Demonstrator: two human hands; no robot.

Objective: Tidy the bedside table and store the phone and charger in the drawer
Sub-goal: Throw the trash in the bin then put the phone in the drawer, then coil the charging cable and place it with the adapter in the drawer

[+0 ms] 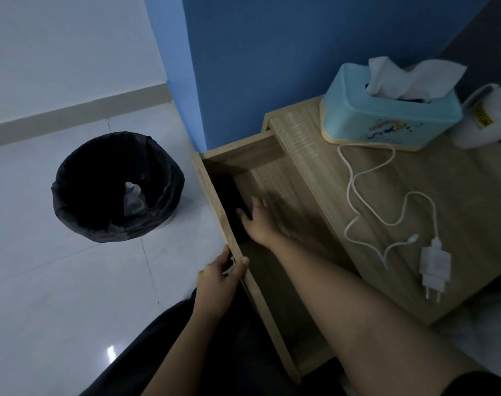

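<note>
A black-lined bin (117, 187) sits on the tiles. The left hand (219, 278) grips the front of the open wooden drawer (237, 247). The right hand (260, 221) lies open inside, fingers on a dark shape, likely the phone (229, 201), lost in shadow. The white charger (433, 268) and looped cable lie on the tabletop (458, 195).

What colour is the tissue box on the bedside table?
The tissue box is light blue with a tan base and a small cartoon print, seen in the head view.
</note>
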